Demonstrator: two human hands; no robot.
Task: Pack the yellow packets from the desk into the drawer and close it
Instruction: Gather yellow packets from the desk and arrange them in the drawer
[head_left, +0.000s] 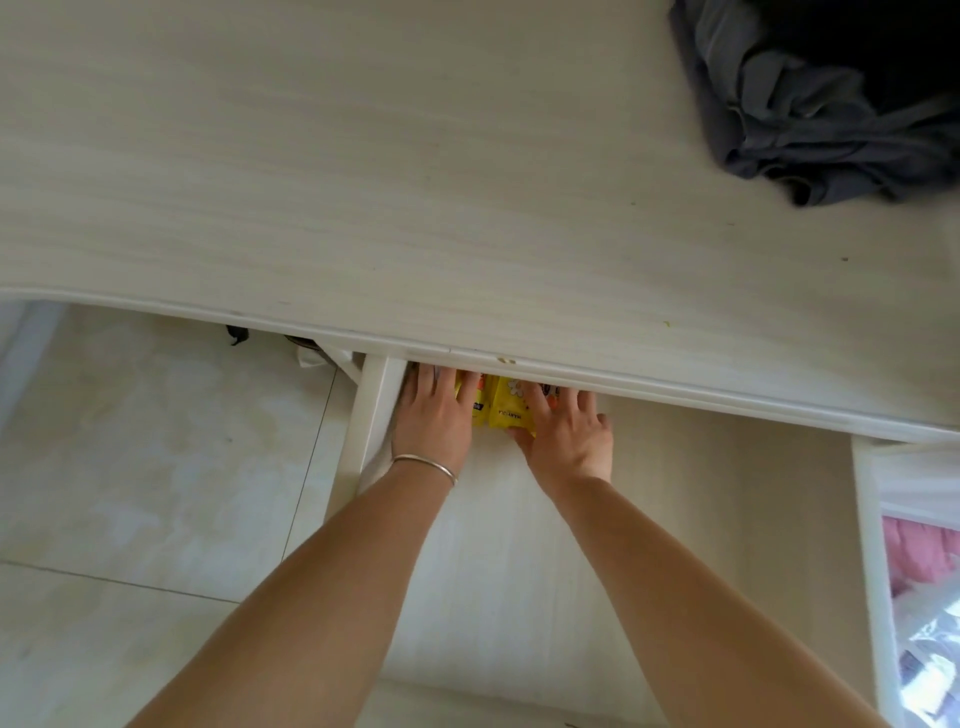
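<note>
The white drawer (701, 493) is pulled out under the desk (363, 182). Yellow packets (503, 405) lie at its back left, partly tucked under the desk's front edge. My left hand (434, 415), with a thin bangle at the wrist, lies flat with straight fingers on the packets' left side. My right hand (566, 426) lies flat on their right side, fingers spread, thumb at the packets' near edge. Both hands' fingertips reach the desk edge. How many packets there are is hidden by my hands.
A crumpled dark grey cloth (821, 104) lies on the desk's far right. To the right of the drawer is a white bin (924, 597) with pink cloth and clear plastic. Pale tiled floor (156, 467) lies on the left.
</note>
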